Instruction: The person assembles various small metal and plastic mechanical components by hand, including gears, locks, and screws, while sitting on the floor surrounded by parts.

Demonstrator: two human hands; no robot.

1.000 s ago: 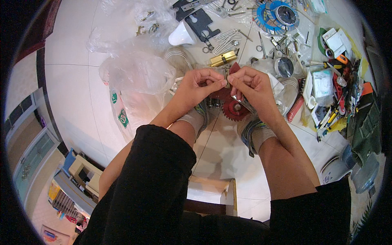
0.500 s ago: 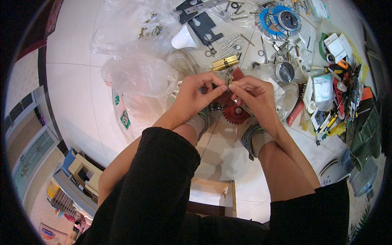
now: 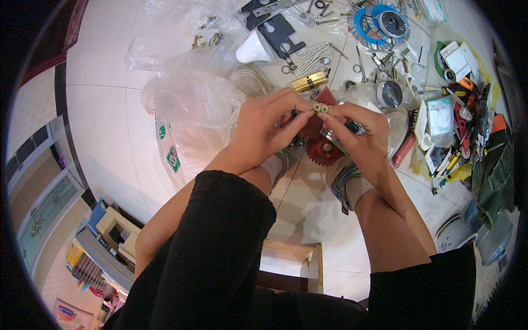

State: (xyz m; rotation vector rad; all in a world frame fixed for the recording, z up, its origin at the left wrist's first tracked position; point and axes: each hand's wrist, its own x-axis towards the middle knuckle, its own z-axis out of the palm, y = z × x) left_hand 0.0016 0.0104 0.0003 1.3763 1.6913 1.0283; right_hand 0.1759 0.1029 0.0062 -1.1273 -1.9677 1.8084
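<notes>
White tile floor [image 3: 104, 137] on the left, clear plastic bag [image 3: 190, 104] crumpled on it. Left hand [image 3: 267, 118]: thumb and index pinching left screw [image 3: 317, 107], cross recess facing up. Gold lock cylinder [image 3: 309, 81] lies on the floor just beyond. Right screw [image 3: 324, 109] sits at the right thumb and index, head right beside the left one. Both screws up in the air at the fingertips; shanks hidden, length can't be told. Red toothed disc [image 3: 324, 153] is on the floor below. Right hand [image 3: 366, 129]: same pinch, on right screw. Handling, my read: light, rigid, not fragile; smooth small heads probably slip or roll. Best hold: thumb and index on the shank just under the head, recess uncovered.
</notes>
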